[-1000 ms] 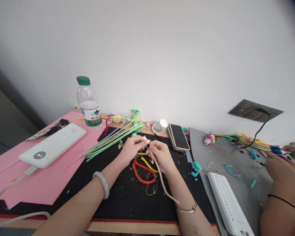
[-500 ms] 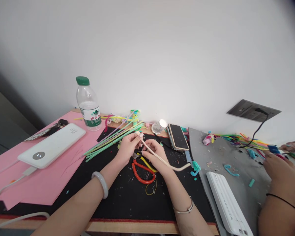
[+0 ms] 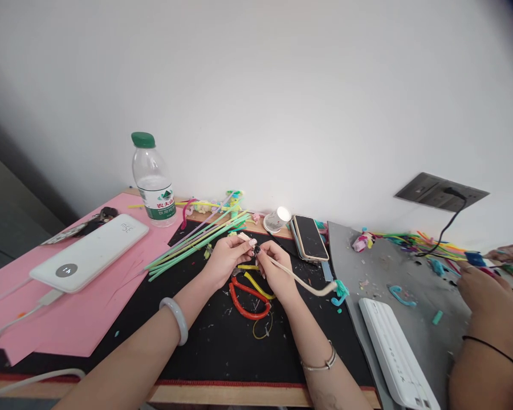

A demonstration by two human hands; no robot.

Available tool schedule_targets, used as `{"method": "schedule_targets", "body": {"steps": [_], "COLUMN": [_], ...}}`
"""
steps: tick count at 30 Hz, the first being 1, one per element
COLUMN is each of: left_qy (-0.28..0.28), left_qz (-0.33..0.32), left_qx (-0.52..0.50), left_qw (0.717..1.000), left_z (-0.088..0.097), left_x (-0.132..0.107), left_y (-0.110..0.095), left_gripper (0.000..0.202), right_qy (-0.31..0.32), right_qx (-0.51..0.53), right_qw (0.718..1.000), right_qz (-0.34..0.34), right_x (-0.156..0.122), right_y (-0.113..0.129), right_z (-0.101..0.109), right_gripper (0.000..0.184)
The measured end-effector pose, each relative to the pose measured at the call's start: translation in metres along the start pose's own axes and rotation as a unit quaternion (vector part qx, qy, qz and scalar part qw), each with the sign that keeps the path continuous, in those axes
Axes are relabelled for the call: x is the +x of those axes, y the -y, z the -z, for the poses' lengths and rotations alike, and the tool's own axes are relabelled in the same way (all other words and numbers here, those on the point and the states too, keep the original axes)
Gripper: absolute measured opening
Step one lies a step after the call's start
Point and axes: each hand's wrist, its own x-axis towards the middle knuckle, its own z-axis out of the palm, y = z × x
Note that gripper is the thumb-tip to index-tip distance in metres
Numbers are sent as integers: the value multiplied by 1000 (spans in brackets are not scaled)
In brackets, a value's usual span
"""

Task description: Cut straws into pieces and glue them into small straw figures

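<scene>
My left hand (image 3: pixel 226 259) and my right hand (image 3: pixel 274 267) meet over a black mat (image 3: pixel 205 330), both pinching a cream pipe cleaner (image 3: pixel 301 282). The left fingers hold its near end; the right fingers grip it just beside them. Its free length trails right and curls up near a teal scrap (image 3: pixel 341 291). Under my hands lie a red bent pipe cleaner (image 3: pixel 245 304) and a yellow one (image 3: pixel 259 285). A bundle of green and pastel pipe cleaners (image 3: pixel 196 239) lies to the left of my hands.
A water bottle (image 3: pixel 151 179), a white power bank (image 3: pixel 89 250) on pink paper (image 3: pixel 68 307), a small cup (image 3: pixel 277 219) and a phone (image 3: pixel 310 236) stand behind. On the right lie a grey mat (image 3: pixel 393 273), a white keyboard (image 3: pixel 395 353) and another person's hand (image 3: pixel 489 296).
The cream pipe cleaner's free end swung from hanging down over my right wrist to pointing right. My hands stayed together, shifting slightly.
</scene>
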Motion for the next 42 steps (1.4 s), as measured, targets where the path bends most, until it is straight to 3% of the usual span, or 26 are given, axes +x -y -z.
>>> {"method": "schedule_targets", "body": {"steps": [9,14,21,31,42], "left_qy": [-13,33,115,225,258], "left_qz": [-71,-92,-80,17,22], "left_qx": [141,226,308,306,396], "left_qw": [987,969,941,925,881], "left_z": [3,4,3,1,4], "left_x": [0,1,-1,-5,-7], "left_y": [-4,-6,-1,-4,-4], "left_gripper": [31,26,21,24,27], "right_qy": [-19,-51,-69,57,166], "right_qx": [51,119,60,-27,-41], "right_qw": [998,991,996,998,985], "right_qz": [-17,-23,-4,1,-13], "right_x": [2,5,5,5,3], "right_y": [-5,-9,-12,-5,-1], "right_z": [4,8,11,17,16], "right_gripper": [29,34,37,38,35]}}
